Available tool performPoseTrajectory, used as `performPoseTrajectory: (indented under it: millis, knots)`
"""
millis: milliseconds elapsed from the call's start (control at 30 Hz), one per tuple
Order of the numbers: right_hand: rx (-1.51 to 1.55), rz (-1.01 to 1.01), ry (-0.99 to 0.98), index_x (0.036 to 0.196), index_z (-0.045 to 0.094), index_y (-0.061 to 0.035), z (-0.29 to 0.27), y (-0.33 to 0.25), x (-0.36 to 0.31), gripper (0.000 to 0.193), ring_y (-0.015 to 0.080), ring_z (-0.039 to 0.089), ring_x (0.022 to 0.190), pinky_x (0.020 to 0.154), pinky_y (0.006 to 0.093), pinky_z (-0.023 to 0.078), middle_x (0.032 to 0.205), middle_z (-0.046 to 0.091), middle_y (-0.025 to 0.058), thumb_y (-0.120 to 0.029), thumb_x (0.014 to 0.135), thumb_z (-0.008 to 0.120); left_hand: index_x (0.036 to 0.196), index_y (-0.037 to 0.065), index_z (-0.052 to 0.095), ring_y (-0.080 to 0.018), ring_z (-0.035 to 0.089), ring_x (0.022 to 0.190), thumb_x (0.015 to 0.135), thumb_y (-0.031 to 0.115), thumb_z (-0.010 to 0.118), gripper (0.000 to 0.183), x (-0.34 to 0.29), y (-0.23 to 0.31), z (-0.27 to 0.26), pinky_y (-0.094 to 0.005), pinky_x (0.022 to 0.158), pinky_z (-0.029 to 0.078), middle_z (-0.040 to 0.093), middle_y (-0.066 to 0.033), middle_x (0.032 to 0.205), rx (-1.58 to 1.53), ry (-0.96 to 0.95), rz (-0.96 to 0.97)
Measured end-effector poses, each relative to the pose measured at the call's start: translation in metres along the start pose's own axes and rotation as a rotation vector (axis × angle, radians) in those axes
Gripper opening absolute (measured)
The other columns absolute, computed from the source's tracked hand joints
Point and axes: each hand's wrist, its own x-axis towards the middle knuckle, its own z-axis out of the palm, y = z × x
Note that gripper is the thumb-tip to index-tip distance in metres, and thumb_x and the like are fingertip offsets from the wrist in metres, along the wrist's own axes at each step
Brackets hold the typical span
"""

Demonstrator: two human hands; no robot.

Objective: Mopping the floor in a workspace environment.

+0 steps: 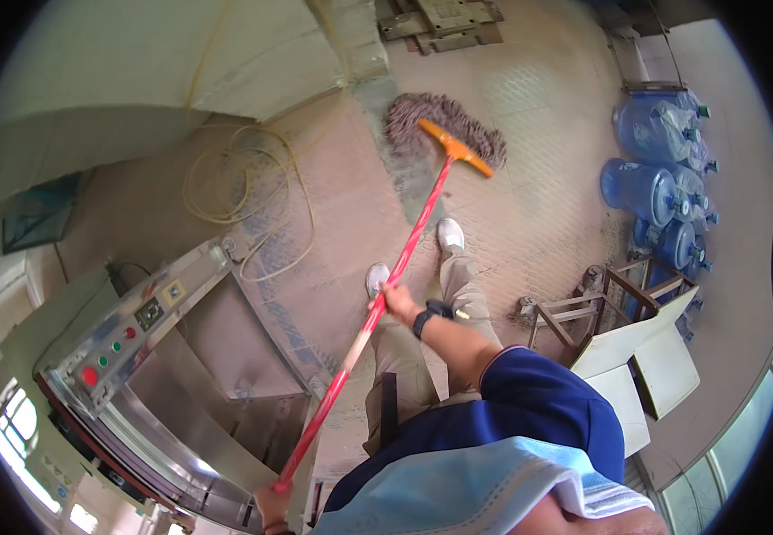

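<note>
A mop with a red-and-white striped handle [337, 383] slants from the lower left up to the centre. Its orange head bar [455, 147] carries a grey-brown string pad [444, 116], which lies on the dusty floor ahead of my feet. My right hand [397, 303] is wrapped round the middle of the handle, with a dark band on the wrist. Down at the lower edge, my left hand [272, 506] is closed on the handle's near end. Part of that hand is cut off by the dark rim of the picture.
A steel machine with coloured buttons [114, 348] stands at the left. Beyond it, a loose yellowish hose [243, 183] coils on the floor. Several blue water bottles [645, 192] line the right wall, near a wooden-framed chair [614, 330]. Metal blocks [444, 18] lie at the far end.
</note>
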Motion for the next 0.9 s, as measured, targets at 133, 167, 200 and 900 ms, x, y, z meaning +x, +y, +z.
performPoseTrajectory:
  millis: [133, 167, 200, 900]
  knots:
    - [-0.188, -0.376, 0.268, 0.071, 0.049, -0.0002, -0.072, -0.14, 0.058, 0.029, 0.0251, 0.059, 0.05, 0.042, 0.036, 0.046, 0.059, 0.053, 0.0105, -0.027, 0.084, 0.046, 0.059, 0.005, 0.059, -0.0364, 0.057, 0.055, 0.067, 0.033, 0.067, 0.03, 0.089, 0.129, 0.011, -0.0426, 0.051, 0.046, 0.054, -0.0178, 0.054, 0.068, 0.038, 0.192]
    - [0.06, -0.444, 0.361, 0.074, 0.05, 0.0001, -0.124, -0.174, 0.09, 0.03, 0.0234, 0.055, 0.046, 0.04, 0.0362, 0.045, 0.057, 0.052, 0.0103, -0.028, 0.083, 0.049, 0.059, 0.005, 0.058, -0.0363, 0.057, 0.055, 0.067, 0.034, 0.067, 0.031, 0.112, 0.189, 0.011, -0.0425, 0.051, 0.046, 0.055, -0.0174, 0.055, -0.003, 0.081, 0.412]
    - [-0.008, -0.482, 0.42, 0.082, 0.047, 0.0022, -0.14, -0.208, 0.105, 0.029, 0.0245, 0.056, 0.047, 0.04, 0.0374, 0.048, 0.057, 0.051, 0.0105, -0.027, 0.083, 0.049, 0.062, 0.005, 0.058, -0.037, 0.056, 0.055, 0.068, 0.035, 0.067, 0.032, 0.123, 0.23, 0.019, -0.0421, 0.049, 0.046, 0.055, -0.0175, 0.056, -0.04, 0.049, 0.385]
    - [0.163, 0.069, 0.15, 0.078, 0.044, -0.0018, -0.034, 0.008, -0.096, 0.017, 0.0229, 0.056, 0.045, 0.039, 0.0358, 0.047, 0.059, 0.049, 0.0082, -0.017, 0.083, 0.05, 0.07, 0.008, 0.065, -0.0377, 0.059, 0.066, 0.066, 0.034, 0.064, 0.026, -0.03, 0.14, -0.08, -0.0453, 0.056, 0.047, 0.059, -0.0182, 0.065, 0.625, -0.203, -0.309]
